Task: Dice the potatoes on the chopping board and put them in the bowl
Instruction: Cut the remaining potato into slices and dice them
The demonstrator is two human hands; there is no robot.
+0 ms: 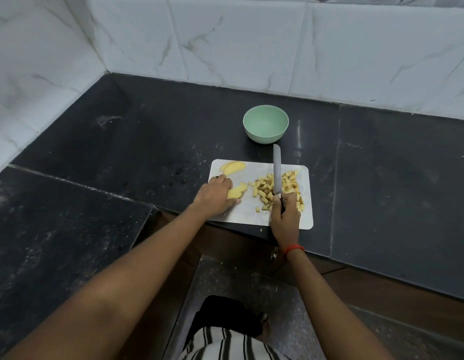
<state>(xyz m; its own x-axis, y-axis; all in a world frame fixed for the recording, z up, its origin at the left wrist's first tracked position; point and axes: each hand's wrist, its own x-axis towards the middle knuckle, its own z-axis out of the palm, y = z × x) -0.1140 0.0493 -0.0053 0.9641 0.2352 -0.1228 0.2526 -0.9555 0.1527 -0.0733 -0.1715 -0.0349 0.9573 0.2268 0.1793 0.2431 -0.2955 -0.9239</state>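
right grip [285, 216] curled round knife [277, 170] handle, blade pointing away toward bowl [266, 108] | left grip [216, 196] holds potato wedge [238, 191] on board [251, 216] | black desk [147, 141], white marble wall tiles [238, 42]

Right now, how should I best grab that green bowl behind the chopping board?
Probably pinch the green bowl by its left rim, coming from above-left: it stands upright and empty, its rounded wall offers little purchase, and the knife tip points toward its near right side.
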